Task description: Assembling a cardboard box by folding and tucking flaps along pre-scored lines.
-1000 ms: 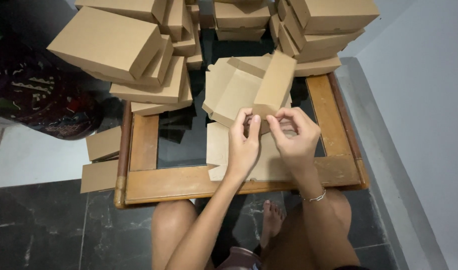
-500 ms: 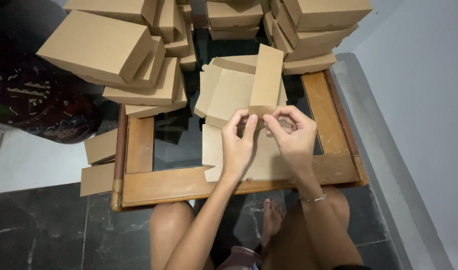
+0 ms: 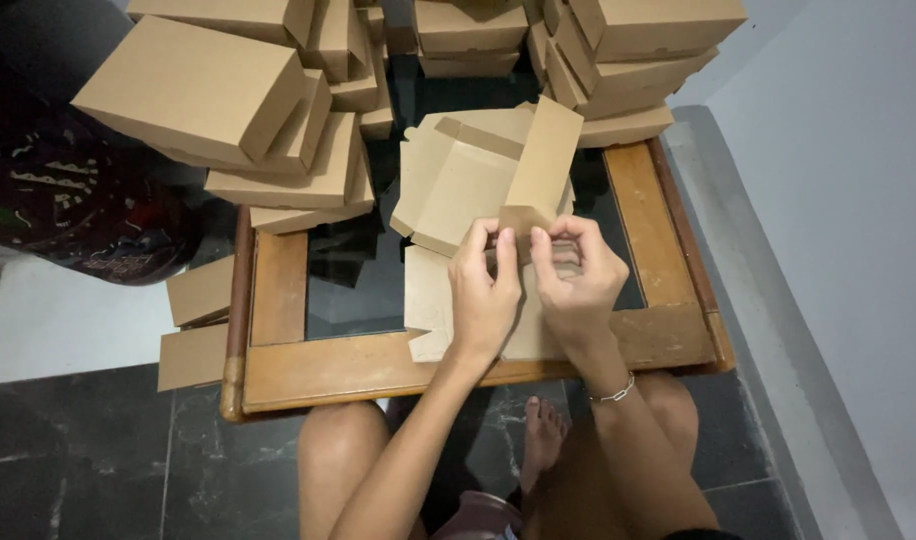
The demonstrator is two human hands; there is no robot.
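Your left hand (image 3: 484, 290) and right hand (image 3: 576, 278) both pinch a small tab on the half-folded brown cardboard box blank (image 3: 478, 175), above the wood-framed glass counter (image 3: 378, 360). Finished brown boxes (image 3: 198, 95) are stacked behind it; this one remains unformed.

A brown cardboard box (image 3: 478, 180) – still only half folded – is tipped up above the table. Its wide flat part faces up, with short walls bent up along the edges. One long flap (image 3: 545, 155) stands up on the right side. A small tab (image 3: 521, 218) at the near end is bent over. Under it lies a flat cardboard sheet (image 3: 430, 300) – not folded yet.
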